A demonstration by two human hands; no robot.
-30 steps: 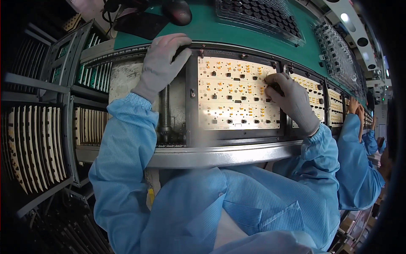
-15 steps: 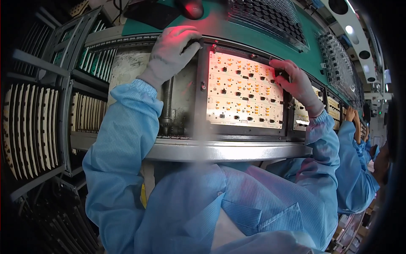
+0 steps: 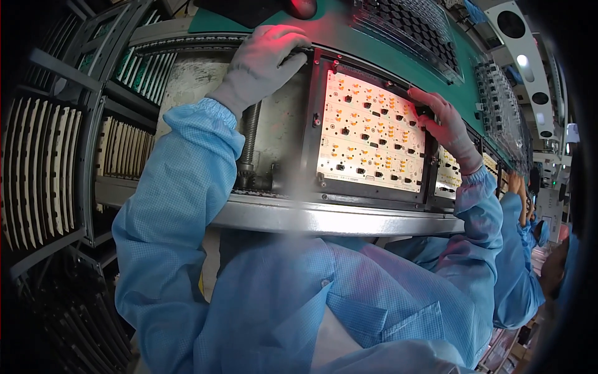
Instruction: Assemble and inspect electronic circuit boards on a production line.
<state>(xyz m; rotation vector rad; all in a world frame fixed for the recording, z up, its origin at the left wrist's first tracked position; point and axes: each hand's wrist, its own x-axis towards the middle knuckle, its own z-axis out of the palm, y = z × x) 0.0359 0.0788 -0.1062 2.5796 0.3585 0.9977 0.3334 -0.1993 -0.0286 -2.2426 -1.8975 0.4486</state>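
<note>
A pale printed circuit board [image 3: 367, 134] with orange and black components lies in a dark carrier frame [image 3: 305, 134] in front of me. My left hand [image 3: 265, 65], in a grey glove, bends over the far rail beside the frame's far left corner. Its thumb and forefinger are apart, and the other fingertips are partly hidden. My right hand [image 3: 448, 128], also gloved, reaches to the board's far right edge. Thumb and forefinger stand apart there, with a dark gap between them; I see no held object. Red light falls on both hands.
A coil spring [image 3: 250, 134] sits left of the frame, behind a metal front rail [image 3: 336, 219]. Racks of upright boards [image 3: 40, 168] stand at left. A clear tray of black parts [image 3: 408, 34] lies on the green mat [image 3: 339, 31]. Another person's arm [image 3: 514, 262] is at right.
The whole view has shifted and tilted slightly, so the board appears a little higher and further right. Both hands keep nearly the same places beside the frame.
</note>
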